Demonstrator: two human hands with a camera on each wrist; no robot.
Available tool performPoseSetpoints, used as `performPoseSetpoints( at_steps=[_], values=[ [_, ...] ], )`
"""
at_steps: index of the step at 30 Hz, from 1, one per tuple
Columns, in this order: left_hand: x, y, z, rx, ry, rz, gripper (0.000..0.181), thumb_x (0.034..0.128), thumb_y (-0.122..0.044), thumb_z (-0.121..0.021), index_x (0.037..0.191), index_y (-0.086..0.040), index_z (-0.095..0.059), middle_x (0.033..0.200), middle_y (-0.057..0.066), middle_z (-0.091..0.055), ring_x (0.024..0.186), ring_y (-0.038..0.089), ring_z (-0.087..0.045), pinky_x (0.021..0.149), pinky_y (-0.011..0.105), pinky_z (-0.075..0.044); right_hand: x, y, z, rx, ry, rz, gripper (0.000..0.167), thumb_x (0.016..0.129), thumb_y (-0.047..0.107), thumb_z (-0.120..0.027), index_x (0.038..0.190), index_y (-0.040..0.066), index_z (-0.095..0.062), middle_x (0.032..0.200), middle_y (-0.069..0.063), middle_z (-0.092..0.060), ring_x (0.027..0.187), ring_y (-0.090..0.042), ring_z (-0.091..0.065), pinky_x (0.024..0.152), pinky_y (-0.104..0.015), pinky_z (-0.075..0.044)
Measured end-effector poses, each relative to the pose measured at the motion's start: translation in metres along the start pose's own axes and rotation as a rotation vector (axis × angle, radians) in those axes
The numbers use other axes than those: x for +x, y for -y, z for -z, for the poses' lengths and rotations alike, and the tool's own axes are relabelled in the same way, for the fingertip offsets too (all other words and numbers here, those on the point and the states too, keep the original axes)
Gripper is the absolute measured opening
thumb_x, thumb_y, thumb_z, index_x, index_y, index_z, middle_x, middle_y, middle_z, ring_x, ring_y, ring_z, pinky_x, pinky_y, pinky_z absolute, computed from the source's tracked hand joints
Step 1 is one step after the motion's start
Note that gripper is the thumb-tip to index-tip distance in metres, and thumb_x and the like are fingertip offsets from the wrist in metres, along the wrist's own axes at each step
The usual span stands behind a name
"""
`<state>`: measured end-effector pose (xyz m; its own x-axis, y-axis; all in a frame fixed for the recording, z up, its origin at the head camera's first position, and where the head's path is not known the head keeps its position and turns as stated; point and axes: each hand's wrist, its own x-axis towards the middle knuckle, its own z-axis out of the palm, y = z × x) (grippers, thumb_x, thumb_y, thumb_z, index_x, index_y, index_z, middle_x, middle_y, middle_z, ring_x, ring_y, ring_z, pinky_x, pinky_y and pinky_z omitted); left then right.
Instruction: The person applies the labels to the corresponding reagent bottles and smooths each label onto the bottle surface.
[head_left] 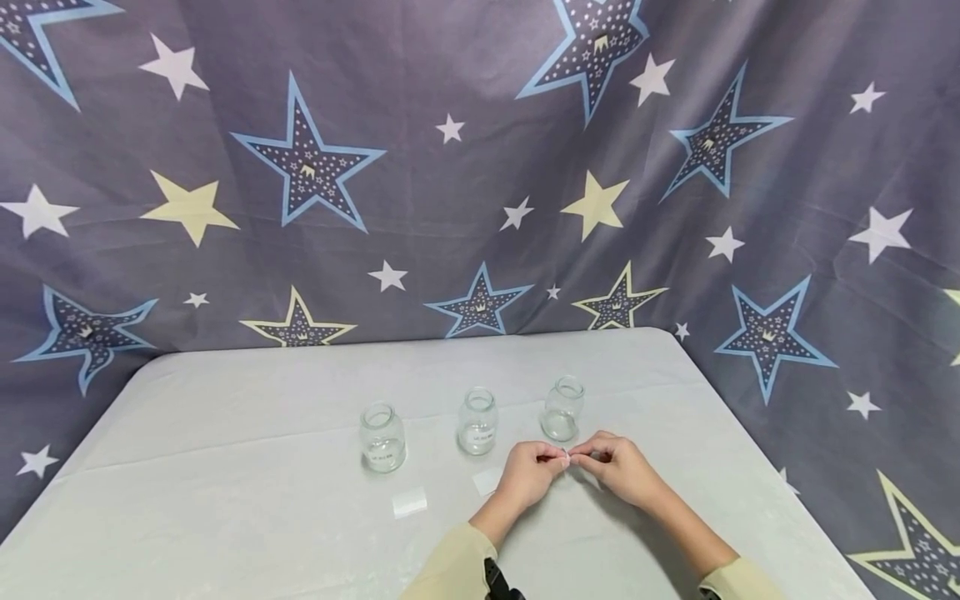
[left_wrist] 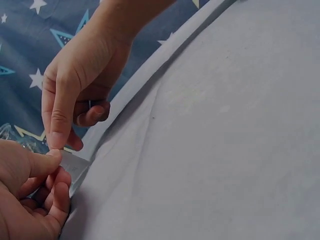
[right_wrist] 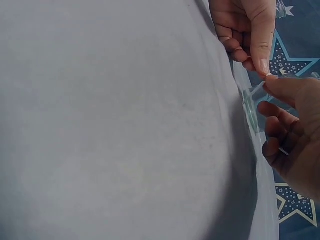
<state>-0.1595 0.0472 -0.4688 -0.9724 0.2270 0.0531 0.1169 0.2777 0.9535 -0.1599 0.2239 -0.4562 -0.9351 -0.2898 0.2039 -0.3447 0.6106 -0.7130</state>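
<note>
Both hands meet just in front of the right-hand glass jar (head_left: 562, 410). Between thumb and fingers, my left hand (head_left: 527, 473) pinches a small translucent label (left_wrist: 73, 165) at its upper edge. My right hand (head_left: 618, 468) pinches at the same spot, its thumb and fingertip touching the left fingertips. Faint print seems to show on the label in the left wrist view; in the head view the fingers mostly hide it. Behind the hands, the middle jar (head_left: 477, 423) and the left jar (head_left: 383, 440) stand upright, each with a printed label on its front.
A white rectangular slip (head_left: 409, 502) lies on the pale tablecloth (head_left: 225, 500) before the left jar. Another slip (head_left: 486, 481) lies before the middle jar, partly covered by the left hand. A star-patterned curtain (head_left: 420, 183) hangs behind the table and along its right side.
</note>
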Motion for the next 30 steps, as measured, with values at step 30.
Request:
performPoseSetpoints(
  at_steps=[30],
  values=[
    [-0.0003, -0.0001, -0.0012, 0.013, -0.009, 0.041, 0.01, 0.0809, -0.013, -0.067, 0.083, -0.005, -0.071, 0.073, -0.001, -0.065, 0.064, 0.0, -0.049, 0.059, 0.016, -0.042, 0.0009, 0.0034, -0.0022, -0.008, -0.04, -0.155, 0.007, 0.088, 0.02, -0.065, 0.087, 0.013, -0.067, 0.066, 0.002, -0.058, 0.052, -0.002, -0.043, 0.048, -0.021, -0.038]
  ],
)
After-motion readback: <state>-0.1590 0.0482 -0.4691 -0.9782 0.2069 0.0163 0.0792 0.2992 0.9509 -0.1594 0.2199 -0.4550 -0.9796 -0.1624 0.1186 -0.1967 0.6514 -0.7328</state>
